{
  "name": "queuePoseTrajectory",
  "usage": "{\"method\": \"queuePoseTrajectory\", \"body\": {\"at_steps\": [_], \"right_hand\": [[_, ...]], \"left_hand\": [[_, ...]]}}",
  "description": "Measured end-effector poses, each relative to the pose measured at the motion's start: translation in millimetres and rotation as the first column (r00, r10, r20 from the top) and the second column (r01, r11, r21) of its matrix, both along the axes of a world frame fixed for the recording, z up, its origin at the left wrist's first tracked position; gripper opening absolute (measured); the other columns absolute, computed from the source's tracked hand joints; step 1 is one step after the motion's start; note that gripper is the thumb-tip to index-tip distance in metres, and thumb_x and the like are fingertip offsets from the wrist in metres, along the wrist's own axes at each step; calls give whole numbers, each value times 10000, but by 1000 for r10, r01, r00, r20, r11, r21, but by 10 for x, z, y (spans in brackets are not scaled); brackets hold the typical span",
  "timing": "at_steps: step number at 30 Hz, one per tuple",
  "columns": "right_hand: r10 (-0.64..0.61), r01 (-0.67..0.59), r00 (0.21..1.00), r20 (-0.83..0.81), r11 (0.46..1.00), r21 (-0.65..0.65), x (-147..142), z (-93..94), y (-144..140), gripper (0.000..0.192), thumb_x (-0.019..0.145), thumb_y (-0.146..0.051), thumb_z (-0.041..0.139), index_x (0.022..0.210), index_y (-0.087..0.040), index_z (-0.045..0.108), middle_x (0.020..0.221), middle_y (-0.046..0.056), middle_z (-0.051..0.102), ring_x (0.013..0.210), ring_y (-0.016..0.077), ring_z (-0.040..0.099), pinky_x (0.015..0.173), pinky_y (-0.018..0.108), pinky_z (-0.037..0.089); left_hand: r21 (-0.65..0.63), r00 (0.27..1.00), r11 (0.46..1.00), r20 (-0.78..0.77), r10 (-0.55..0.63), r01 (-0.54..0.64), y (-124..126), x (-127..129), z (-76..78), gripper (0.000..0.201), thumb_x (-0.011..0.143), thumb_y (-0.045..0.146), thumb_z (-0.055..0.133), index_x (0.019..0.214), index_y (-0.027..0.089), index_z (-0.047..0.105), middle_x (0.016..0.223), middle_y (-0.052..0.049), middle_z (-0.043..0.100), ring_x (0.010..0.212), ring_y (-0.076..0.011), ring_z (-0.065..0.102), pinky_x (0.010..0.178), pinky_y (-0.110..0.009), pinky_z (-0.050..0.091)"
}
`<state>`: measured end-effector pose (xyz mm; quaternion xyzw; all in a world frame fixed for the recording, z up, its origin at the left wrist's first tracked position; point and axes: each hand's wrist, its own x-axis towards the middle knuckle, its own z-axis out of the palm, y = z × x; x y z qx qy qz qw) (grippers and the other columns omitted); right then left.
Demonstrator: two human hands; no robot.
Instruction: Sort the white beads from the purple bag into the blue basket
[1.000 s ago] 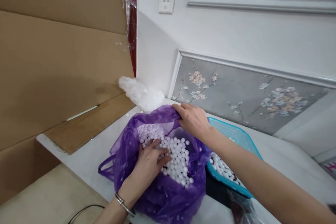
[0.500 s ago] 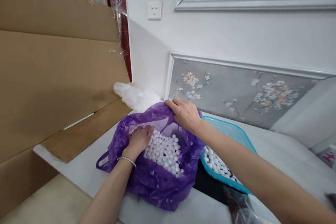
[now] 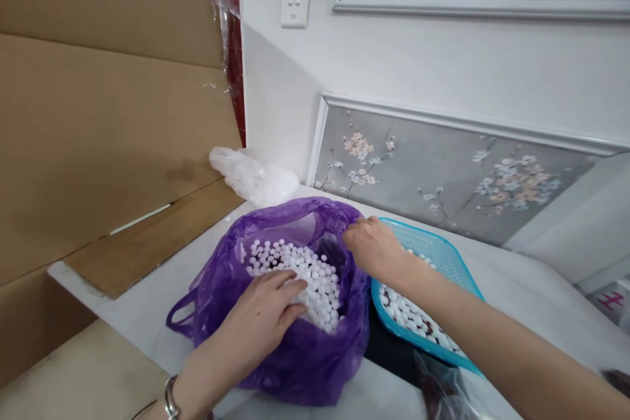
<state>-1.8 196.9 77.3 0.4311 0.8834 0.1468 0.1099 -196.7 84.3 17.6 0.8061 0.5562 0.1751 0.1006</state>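
Clenches the right hand (image 3: 377, 246) on the rim of the purple bag (image 3: 325, 367), at its right side, with fingers folded into a fist over the plastic. Holds the left hand (image 3: 268, 308) at the mouth of the same bag, over white balls (image 3: 319, 282), with half-bent fingers and a thumb set apart; cannot tell about a hold on any of them. Finds the bag mouth-up on the white table (image 3: 152, 305). Sees a blue basket (image 3: 445, 256) just beside it, partly behind the right forearm, with more white balls (image 3: 401, 308) inside. Makes out pink writing on a package (image 3: 610, 302) at the far right: thick strokes, too small and cut off to read. Notes also a white plastic bag (image 3: 256, 177) behind the purple one, and a clear bag (image 3: 447, 384) near the basket.
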Motion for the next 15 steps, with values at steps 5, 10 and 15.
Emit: {"method": "queuePoseTrajectory", "body": {"at_steps": [5, 10, 15], "right_hand": [[-36, 64, 983, 179, 986, -152, -69, -391, 46, 318, 931, -303, 615, 1210, -155, 586, 1205, 94, 625, 1001, 227, 647, 835, 429, 547], [-44, 91, 975, 217, 972, -215, -104, -577, 67, 316, 935, -305, 608, 1218, -167, 582, 1214, 86, 621, 1005, 227, 645, 835, 434, 547], [-40, 75, 984, 175, 977, -200, -29, -503, 68, 314, 936, -307, 605, 1215, -164, 584, 1211, 86, 621, 1001, 223, 647, 837, 429, 547]], "left_hand": [[133, 999, 991, 18, -30, 27, -185, 41, -305, 92, 839, 222, 667, 918, 252, 704, 1151, -38, 704, 1169, -270, 570, 1016, -456, 419], [251, 994, 965, 60, -92, 75, -408, -32, -607, 96, 818, 298, 693, 908, 283, 663, 967, 32, 733, 1113, -236, 573, 1124, -447, 217], [277, 982, 945, 29, -188, 173, -500, -2, -619, 140, 896, 177, 555, 786, 255, 594, 860, 60, 693, 1068, -162, 577, 1157, -351, 76]]}}
